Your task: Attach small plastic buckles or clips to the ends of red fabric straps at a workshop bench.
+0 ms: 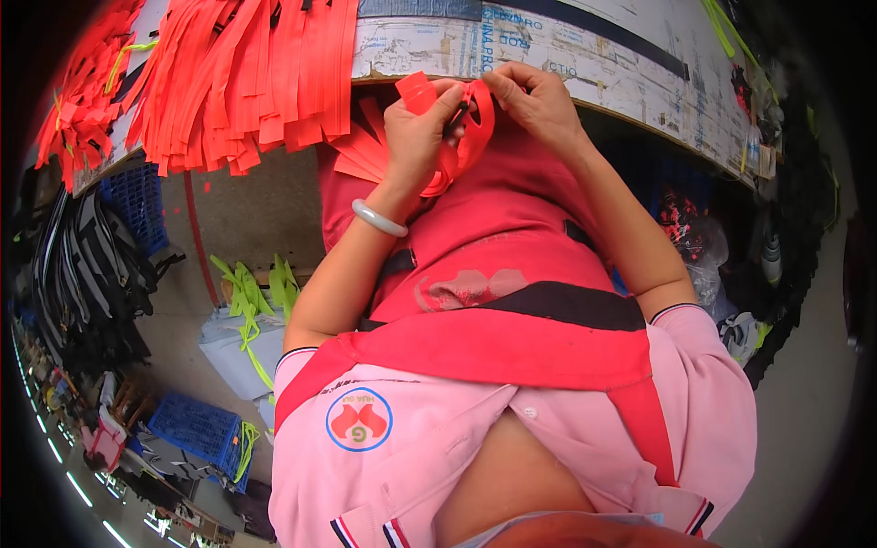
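Pink shirt [333, 493] up close; beyond, the left hand [422, 132] clamps red strips [417, 93], right hand [539, 102] pinching their loop. Loosened fingers could let them slip.

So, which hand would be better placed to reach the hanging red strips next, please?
Probably the left hand: it is nearer the hanging red strips, though it holds a red strap; the right hand is farther across.

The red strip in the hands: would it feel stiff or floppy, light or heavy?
Probably floppy: the red strip curves into a loop by the right hand. Likely light, as it looks thin and narrow. Perhaps apt to hang limp, like the strips drooping over the table edge.
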Motion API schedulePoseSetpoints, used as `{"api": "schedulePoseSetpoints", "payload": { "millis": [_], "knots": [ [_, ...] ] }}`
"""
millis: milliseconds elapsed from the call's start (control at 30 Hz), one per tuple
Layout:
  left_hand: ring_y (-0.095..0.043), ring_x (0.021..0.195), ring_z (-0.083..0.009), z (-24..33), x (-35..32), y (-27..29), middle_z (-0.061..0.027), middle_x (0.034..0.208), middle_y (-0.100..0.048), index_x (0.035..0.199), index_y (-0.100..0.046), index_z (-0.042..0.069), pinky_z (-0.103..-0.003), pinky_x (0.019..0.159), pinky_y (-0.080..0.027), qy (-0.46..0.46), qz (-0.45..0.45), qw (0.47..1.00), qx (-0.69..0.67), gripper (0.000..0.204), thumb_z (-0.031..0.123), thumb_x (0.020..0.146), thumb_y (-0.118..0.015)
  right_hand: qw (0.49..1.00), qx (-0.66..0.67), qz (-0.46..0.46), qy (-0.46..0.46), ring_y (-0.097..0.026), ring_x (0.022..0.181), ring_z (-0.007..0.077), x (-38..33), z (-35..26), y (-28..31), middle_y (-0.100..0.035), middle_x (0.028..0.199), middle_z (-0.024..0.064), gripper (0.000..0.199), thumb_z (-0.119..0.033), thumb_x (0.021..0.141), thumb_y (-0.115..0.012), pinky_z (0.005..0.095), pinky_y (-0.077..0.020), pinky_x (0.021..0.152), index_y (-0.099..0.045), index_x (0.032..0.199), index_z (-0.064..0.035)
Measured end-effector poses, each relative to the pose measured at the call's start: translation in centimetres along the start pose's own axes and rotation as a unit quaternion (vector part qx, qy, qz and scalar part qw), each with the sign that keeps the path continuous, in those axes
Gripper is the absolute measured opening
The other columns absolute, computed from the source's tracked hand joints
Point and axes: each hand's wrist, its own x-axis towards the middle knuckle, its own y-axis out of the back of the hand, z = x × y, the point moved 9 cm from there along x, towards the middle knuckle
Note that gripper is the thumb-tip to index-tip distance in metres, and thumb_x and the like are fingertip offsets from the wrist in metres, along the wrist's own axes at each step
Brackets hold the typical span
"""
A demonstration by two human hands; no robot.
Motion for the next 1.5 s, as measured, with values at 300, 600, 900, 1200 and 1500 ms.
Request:
{"api": "schedulePoseSetpoints", "payload": {
  "millis": [300, 600, 900, 1200, 1500],
  "knots": [
    [-0.060, 0.076, -0.0069, 6.1, -4.1, -1.1, -0.0027, 0.088, -0.066, 0.095, -0.067, -0.002, -0.019, 0.068, -0.050, -0.184, -0.028, 0.980, 0.074, 0.009, 0.004, 0.088, -0.065, 0.991, 0.005, -0.003, 0.135, -0.056, 0.080, 0.0067, -3.9, -5.2, -2.7, -0.065, 0.084, 0.0019, 0.023, -0.021, 0.088, -0.067, 0.0221, -0.0459, 0.072, -0.066, 0.095, 0.0000],
    [-0.053, 0.069, -0.0058, 7.5, -4.1, -1.8, 0.0016, 0.078, -0.059, 0.084, -0.065, -0.001, -0.019, 0.062, -0.043, -0.186, -0.054, 0.970, 0.145, 0.002, 0.000, 0.085, -0.065, 0.965, -0.103, -0.003, 0.241, -0.059, 0.068, 0.0202, -4.1, -6.4, -3.9, -0.061, 0.078, 0.0122, 0.014, -0.013, 0.086, -0.065, 0.0298, -0.0465, 0.063, -0.062, 0.092, -0.0001],
    [-0.051, 0.067, -0.0040, 10.4, -5.3, 1.3, 0.0009, 0.083, -0.060, 0.090, -0.067, 0.000, -0.019, 0.058, -0.040, -0.142, -0.031, 0.984, 0.100, 0.005, 0.003, 0.088, -0.063, 0.979, -0.046, -0.084, 0.178, -0.060, 0.075, 0.0154, -0.2, -4.0, -6.3, -0.065, 0.084, 0.0093, 0.019, -0.014, 0.090, -0.060, 0.0301, -0.0474, 0.069, -0.062, 0.105, -0.0020],
    [-0.047, 0.063, -0.0045, 7.8, -8.7, -1.6, -0.0001, 0.080, -0.057, 0.089, -0.064, -0.002, -0.019, 0.053, -0.035, -0.042, -0.188, 0.967, 0.168, 0.007, 0.005, 0.088, -0.063, 0.943, 0.263, -0.167, 0.114, -0.038, 0.049, 0.0034, 17.1, -15.8, -10.1, -0.045, 0.063, -0.0071, 0.017, -0.027, 0.093, -0.059, 0.0209, -0.0294, 0.043, -0.060, 0.084, -0.0116],
    [-0.036, 0.048, -0.0020, 6.5, -6.1, 3.7, 0.0037, 0.066, -0.050, 0.092, -0.062, 0.000, -0.019, 0.044, -0.027, 0.067, -0.072, 0.994, -0.045, 0.010, 0.010, 0.089, -0.063, 0.968, -0.001, -0.147, 0.206, -0.051, 0.068, 0.0040, 6.6, -10.9, -10.9, -0.060, 0.074, -0.0011, 0.021, -0.021, 0.088, -0.066, 0.0216, -0.0433, 0.062, -0.068, 0.097, -0.0023]
  ]
}}
